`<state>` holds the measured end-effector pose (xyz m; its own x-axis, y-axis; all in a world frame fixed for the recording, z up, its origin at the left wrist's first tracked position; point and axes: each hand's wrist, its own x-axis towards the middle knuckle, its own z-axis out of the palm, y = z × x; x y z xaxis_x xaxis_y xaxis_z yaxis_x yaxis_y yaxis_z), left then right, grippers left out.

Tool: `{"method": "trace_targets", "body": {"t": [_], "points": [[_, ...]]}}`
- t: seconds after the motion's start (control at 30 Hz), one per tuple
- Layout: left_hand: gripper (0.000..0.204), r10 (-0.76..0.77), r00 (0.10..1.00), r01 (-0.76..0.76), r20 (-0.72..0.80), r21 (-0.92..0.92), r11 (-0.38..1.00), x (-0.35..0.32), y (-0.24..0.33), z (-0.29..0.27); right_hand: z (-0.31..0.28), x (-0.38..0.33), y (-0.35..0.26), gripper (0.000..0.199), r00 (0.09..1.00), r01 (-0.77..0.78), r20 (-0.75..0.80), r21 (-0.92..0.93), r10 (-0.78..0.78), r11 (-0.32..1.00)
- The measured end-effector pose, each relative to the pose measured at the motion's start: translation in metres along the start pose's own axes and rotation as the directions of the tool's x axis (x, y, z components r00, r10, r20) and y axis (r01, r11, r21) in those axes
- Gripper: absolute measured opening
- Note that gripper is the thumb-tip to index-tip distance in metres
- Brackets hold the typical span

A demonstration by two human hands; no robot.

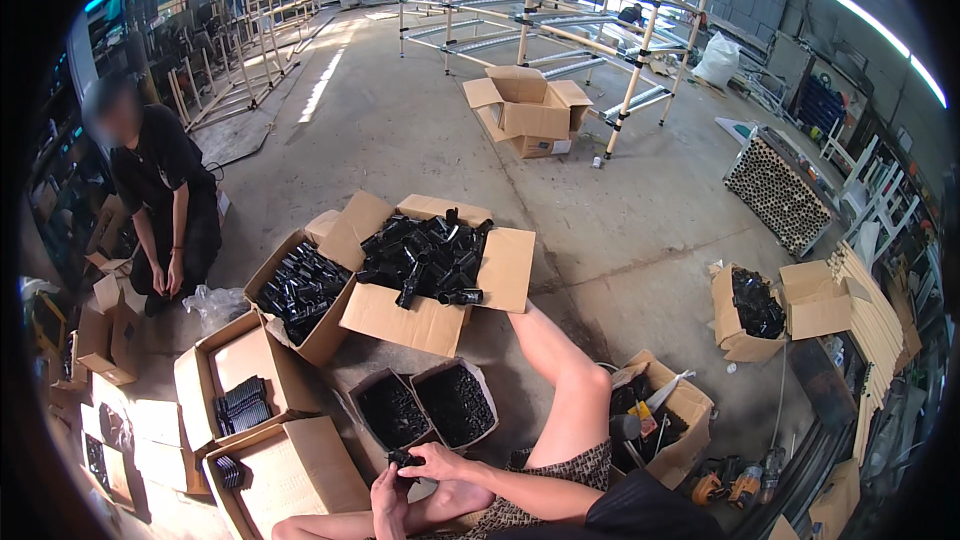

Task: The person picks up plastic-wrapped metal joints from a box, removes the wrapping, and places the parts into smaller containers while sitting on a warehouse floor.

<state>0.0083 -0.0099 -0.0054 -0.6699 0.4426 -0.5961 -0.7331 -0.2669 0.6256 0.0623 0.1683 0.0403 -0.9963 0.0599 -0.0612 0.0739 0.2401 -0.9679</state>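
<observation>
In front of my lap, my right hand [440, 461] is closed on a small black pipe fitting [404, 458]. My left hand [388, 492] is closed against the same fitting from below and to the left. The fingers partly cover it, so its exact form is hidden. Just beyond my hands stand two small boxes of tiny black parts, a left one [352, 396] and a right one [493, 389]. Farther out, an open carton [400, 320] is heaped with black pipe fittings [425, 252], and a carton [330, 335] of slim black pieces [303, 278] adjoins it.
Cartons with stacked black parts [243, 406] stand at left. A person [165, 190] crouches beyond them. On the right are a tool box [690, 430], power drills [745, 485] and a carton of fittings [757, 305]. Tube racks [530, 10] stand at the back.
</observation>
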Motion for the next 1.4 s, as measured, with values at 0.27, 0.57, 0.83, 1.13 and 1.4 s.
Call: {"method": "trace_targets", "body": {"t": [0.27, 0.57, 0.83, 1.13, 1.4], "points": [[0.029, 0.481, 0.832, -0.518, 0.276, 0.695, 0.498, 0.001, 0.012, 0.020, -0.034, 0.013, 0.003, 0.020, 0.999, 0.017, 0.028, -0.067, -0.015, 0.998], [0.045, 0.332, 0.847, -0.480, 0.415, 0.865, 0.143, -0.030, 0.026, 0.032, -0.034, 0.009, -0.036, 0.019, 0.974, -0.204, 0.130, 0.142, 0.187, 0.968], [0.043, 0.394, 0.827, -0.519, 0.401, 0.814, 0.262, -0.052, 0.038, 0.049, -0.039, 0.016, -0.019, 0.020, 0.883, -0.408, 0.348, 0.243, 0.313, 0.880], [0.020, 0.274, 0.962, -0.257, 0.015, 0.403, 0.879, -0.060, 0.056, 0.042, -0.039, 0.083, 0.014, 0.031, 0.904, -0.428, 0.141, 0.333, 0.404, 0.840], [0.025, 0.206, 0.951, -0.210, -0.231, 0.007, 0.978, -0.033, 0.049, 0.016, 0.013, 0.127, 0.089, 0.022, 0.947, -0.257, 0.009, -0.576, 0.321, 0.776]]}}
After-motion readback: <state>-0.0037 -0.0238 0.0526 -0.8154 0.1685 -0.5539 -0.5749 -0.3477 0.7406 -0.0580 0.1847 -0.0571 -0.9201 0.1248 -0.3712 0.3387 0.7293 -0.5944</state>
